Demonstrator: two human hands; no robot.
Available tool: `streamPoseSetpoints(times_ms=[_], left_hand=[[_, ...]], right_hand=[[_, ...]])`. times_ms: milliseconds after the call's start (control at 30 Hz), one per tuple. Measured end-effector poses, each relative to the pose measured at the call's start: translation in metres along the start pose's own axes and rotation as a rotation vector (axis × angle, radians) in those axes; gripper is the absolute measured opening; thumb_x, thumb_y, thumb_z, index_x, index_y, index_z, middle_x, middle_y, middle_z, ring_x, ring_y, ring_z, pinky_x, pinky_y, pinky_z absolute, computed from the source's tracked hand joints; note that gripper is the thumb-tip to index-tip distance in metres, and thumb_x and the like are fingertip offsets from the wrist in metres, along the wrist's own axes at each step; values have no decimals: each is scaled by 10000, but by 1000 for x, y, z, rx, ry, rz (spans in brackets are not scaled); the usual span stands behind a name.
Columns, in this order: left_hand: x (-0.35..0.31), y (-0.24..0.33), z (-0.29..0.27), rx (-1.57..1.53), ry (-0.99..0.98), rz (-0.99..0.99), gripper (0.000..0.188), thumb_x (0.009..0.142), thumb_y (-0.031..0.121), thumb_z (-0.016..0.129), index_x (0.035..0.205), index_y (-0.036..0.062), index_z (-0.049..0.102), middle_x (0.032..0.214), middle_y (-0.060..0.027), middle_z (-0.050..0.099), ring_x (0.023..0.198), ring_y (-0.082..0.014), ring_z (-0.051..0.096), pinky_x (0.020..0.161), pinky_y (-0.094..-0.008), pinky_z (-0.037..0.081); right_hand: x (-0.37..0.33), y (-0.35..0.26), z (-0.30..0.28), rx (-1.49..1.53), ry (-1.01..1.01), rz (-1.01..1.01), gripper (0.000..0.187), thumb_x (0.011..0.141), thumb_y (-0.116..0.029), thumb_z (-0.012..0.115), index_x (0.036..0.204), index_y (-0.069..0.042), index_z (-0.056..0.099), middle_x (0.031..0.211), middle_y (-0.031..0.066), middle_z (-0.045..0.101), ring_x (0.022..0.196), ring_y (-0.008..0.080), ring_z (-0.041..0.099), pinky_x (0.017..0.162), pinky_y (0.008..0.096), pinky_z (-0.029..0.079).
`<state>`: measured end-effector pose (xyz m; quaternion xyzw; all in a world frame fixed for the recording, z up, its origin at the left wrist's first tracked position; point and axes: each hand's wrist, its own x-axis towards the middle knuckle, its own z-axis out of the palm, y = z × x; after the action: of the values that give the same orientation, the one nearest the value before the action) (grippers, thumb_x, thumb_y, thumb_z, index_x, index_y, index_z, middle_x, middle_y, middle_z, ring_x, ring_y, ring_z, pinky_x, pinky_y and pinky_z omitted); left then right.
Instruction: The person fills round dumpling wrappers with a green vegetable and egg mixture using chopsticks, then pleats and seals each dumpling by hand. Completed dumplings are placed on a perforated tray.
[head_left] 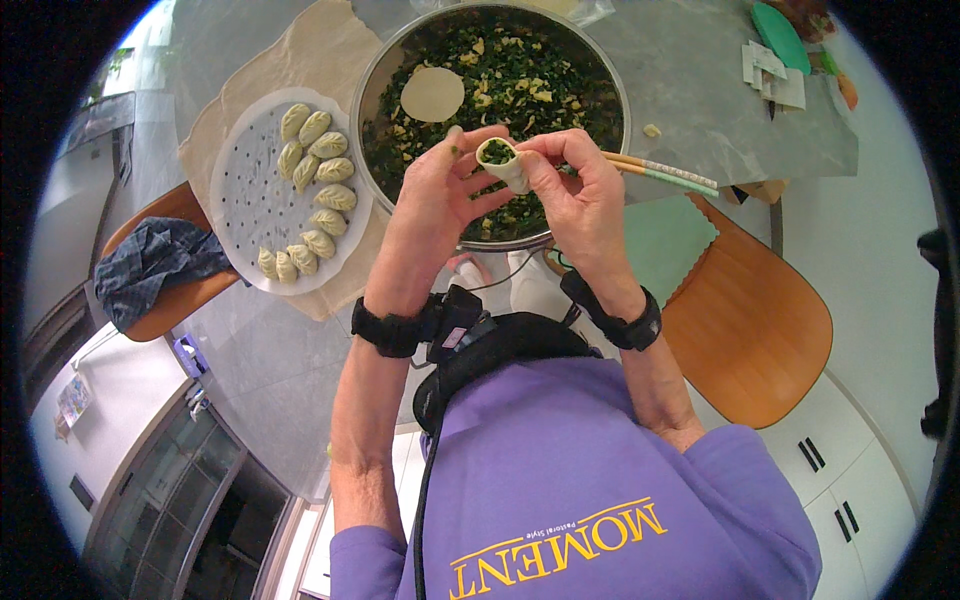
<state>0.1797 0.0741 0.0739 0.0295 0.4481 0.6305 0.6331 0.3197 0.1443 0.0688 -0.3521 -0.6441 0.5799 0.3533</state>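
Over a big steel bowl [621, 110] of chopped green filling with yellow bits [520, 70], both my hands meet at one partly closed dumpling [513, 178]. Its mouth is open at the top, with green filling showing inside. My right hand [580, 190] pinches the wrapper's edge between thumb and forefinger. The fingers of my left hand [440, 185] extend behind and beside the dumpling, supporting it, with the thumb apart. A round flat wrapper [432, 95] lies on the filling. Chopsticks [665, 174] stick out over the bowl's right rim, partly hidden behind my right hand.
Left of the bowl, several pleated dumplings [334, 197] sit on a round perforated white sheet [250, 190] over a beige cloth [290, 60]. Chairs stand at left [175, 290] and right [750, 330], a dark checked cloth [160, 265] on the left one. A green lid-like item [780, 38] lies far right.
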Motion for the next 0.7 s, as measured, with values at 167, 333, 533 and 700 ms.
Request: streamPoseSetpoints(times_ms=[167, 333, 533, 700], left_hand=[[2, -7, -8, 297, 141, 136, 198, 904, 44, 512, 1033, 23, 661, 1025, -62, 674, 920, -186, 647, 826, -343, 542], [6, 1, -7, 999, 149, 343, 241, 801, -25, 474, 789, 21, 710, 895, -126, 706, 848, -230, 672, 717, -322, 521], [5, -2, 2, 1622, 340, 471, 136, 802, 68, 562, 702, 65, 655, 755, -135, 654, 737, -317, 639, 650, -404, 490], [7, -4, -2, 1572, 195, 861, 76, 782, 74, 575, 711, 62, 600, 617, -119, 599, 645, -319, 628, 583, -421, 475]], right_hand=[[0, -2, -3, -9, -29, 44, 103, 939, -95, 627, 1000, -14, 646, 933, -2, 601, 816, 61, 572, 715, 200, 478], [2, -2, -5, -6, 28, 23, 68, 913, -81, 641, 929, -15, 642, 885, 34, 589, 734, 97, 597, 632, 234, 497], [3, -1, -10, 10, 56, 21, 75, 914, -91, 648, 941, -21, 642, 884, 23, 606, 750, 91, 601, 648, 228, 501], [4, -2, -13, 22, 63, 69, 90, 915, -100, 652, 960, -23, 641, 895, 19, 615, 763, 88, 602, 665, 226, 505]])
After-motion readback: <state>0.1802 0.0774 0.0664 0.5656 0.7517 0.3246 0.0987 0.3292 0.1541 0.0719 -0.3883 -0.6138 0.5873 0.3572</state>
